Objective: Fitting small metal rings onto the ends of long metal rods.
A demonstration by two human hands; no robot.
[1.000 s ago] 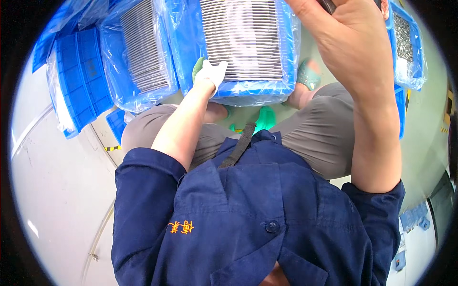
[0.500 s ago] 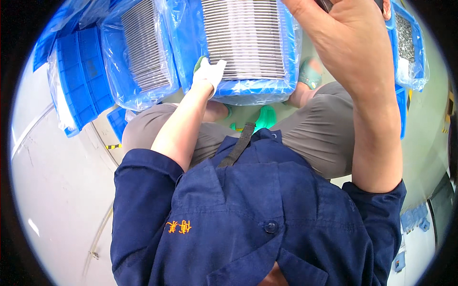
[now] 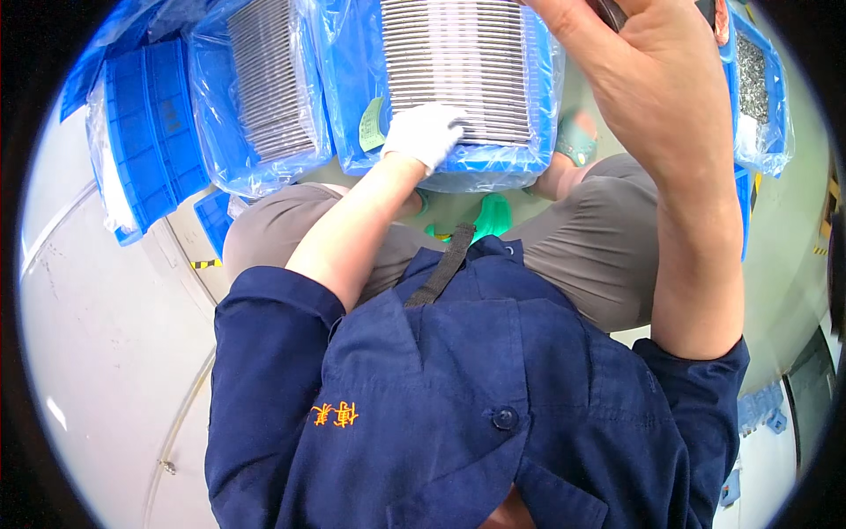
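Observation:
My left hand (image 3: 425, 134), in a white glove, lies palm down over the near end of a stack of thin metal rods (image 3: 458, 70). Its fingers are spread a little and touch the rods; I see nothing gripped in them. The rods lie side by side in a blue bin lined with clear plastic (image 3: 502, 160). A pale green tag (image 3: 372, 125) rests against the bin's lining beside my left wrist. My bare right hand (image 3: 652, 66) is raised close to the view, its fingers curled round a dark object (image 3: 608, 11) mostly cut off by the upper edge.
To the left stands another lined blue bin (image 3: 256, 172) with similar rods, and beyond it a ribbed blue crate (image 3: 154, 132). A blue bin of small metal pieces (image 3: 752, 75) is at the far right. A green clog (image 3: 577, 139) is near my right knee.
My left hand has moved right from the bin's near left corner onto the rod ends, uncovering the green tag. My right hand stays raised, nearly unmoved.

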